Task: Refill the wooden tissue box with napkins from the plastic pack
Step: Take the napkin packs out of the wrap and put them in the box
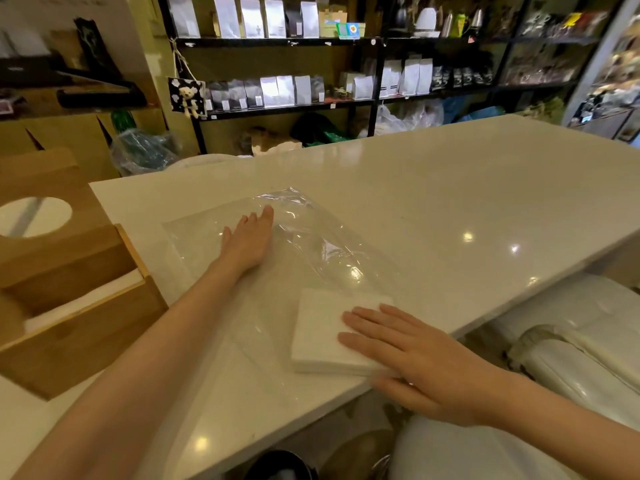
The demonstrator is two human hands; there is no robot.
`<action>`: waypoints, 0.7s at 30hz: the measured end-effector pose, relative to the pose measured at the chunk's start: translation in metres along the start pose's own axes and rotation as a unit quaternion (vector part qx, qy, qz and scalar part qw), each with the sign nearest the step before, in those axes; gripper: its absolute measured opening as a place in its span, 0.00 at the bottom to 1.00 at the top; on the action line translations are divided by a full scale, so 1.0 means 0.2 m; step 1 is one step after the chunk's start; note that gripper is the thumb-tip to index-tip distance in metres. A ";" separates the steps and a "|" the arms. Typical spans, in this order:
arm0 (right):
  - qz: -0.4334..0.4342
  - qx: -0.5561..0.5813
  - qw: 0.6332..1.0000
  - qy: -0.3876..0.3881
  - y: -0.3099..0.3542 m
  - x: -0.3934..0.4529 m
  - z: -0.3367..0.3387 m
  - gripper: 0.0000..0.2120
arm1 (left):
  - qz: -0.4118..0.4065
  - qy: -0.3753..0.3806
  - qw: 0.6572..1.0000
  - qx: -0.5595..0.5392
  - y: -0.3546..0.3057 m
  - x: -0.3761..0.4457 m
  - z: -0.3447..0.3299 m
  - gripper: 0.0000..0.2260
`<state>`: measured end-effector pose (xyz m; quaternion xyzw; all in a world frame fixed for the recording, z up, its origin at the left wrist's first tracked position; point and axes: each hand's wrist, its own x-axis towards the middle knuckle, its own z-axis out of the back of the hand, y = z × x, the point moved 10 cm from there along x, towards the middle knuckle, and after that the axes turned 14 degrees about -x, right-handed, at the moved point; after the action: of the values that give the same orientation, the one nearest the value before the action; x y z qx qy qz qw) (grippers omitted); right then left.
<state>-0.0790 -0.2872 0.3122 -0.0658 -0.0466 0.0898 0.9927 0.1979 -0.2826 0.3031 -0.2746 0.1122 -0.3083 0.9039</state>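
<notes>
A clear plastic pack [311,244] lies flattened on the white counter [485,188]. My left hand [247,242] rests flat on it, fingers stretched out and holding nothing. A white stack of napkins [320,329] sits at the pack's near end, close to the counter's front edge. My right hand [412,355] lies palm-down over the stack's right side, fingers spread, thumb below the edge. At the far left the wooden tissue box [86,323] stands open with white napkins [83,299] inside; its lid [38,188], with an oval hole, is tilted up.
Black shelves [374,43] with coffee bags line the back wall. Plastic bags lie on the floor behind the counter. White plastic-wrapped packs [571,358] sit below the counter's right edge, and a dark round object [280,465] lies under the front edge.
</notes>
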 end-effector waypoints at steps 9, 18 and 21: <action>0.028 -0.041 0.995 -0.081 -0.01 -0.01 0.07 0.26 | -0.066 0.005 0.991 0.112 -0.09 -0.09 0.00 0.20; -0.063 0.211 0.969 -0.108 -0.19 -0.06 0.32 0.19 | -0.052 0.043 0.991 0.112 -0.05 -0.13 -0.06 0.22; -0.114 0.303 0.937 -0.131 -0.29 -0.06 0.42 0.15 | -0.055 0.032 0.993 0.098 -0.05 -0.13 -0.06 0.23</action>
<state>-0.0892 -0.3359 0.4024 0.2560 -0.1536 -0.0064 0.9544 0.1680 -0.2788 0.3004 -0.1809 0.0952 -0.3761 0.9038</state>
